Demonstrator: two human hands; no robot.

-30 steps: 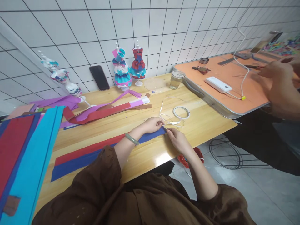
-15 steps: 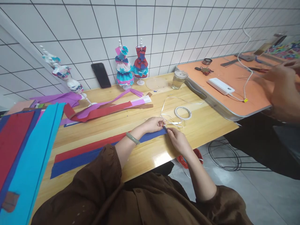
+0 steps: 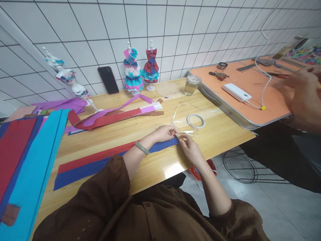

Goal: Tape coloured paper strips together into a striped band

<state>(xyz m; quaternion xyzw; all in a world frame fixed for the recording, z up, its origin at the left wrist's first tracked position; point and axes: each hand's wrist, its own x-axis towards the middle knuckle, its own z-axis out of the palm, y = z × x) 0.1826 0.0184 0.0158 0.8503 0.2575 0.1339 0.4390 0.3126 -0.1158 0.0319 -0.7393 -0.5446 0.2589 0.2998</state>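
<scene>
A long red paper strip [image 3: 100, 157] and a blue paper strip [image 3: 85, 174] lie side by side, passing beneath my left forearm. My left hand [image 3: 165, 133] is closed in a pinch above their right end, its fingertips around something too small to name. Close to it, my right hand [image 3: 191, 147] also pinches at the blue strip's end; what sits between its fingers is not clear. The fingertips of both hands nearly meet. Just beyond them lie loops of thin white ribbon [image 3: 179, 104] and a white tape roll [image 3: 196, 121].
Small dress forms in paper dresses [image 3: 133, 75] stand by the tiled wall near a phone [image 3: 108, 80] and a lidded cup [image 3: 192, 85]. Coloured paper sheets [image 3: 42, 167] cover the left. At right, another person's hands [image 3: 304, 90] are over an orange table [image 3: 271, 103].
My hands stay in nearly the same place. The fingers of my right hand have shifted slightly at the strip's end, and the other person's hands have moved a little.
</scene>
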